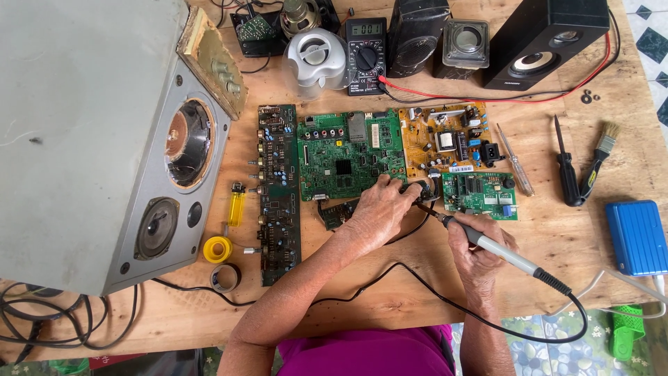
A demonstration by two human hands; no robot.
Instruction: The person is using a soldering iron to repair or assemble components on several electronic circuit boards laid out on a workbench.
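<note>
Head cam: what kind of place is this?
Likely a small electronics repair bench: bare circuit boards spread on a wooden table, a multimeter, and a soldering iron in the right hand.

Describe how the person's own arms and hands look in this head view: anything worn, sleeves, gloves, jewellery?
Both forearms are bare from the elbows down. The left hand and right hand wear no gloves; no rings, watch or bracelet are visible. The only clothing in view is a magenta top at the bottom edge; whether it has sleeves cannot be told.
</note>
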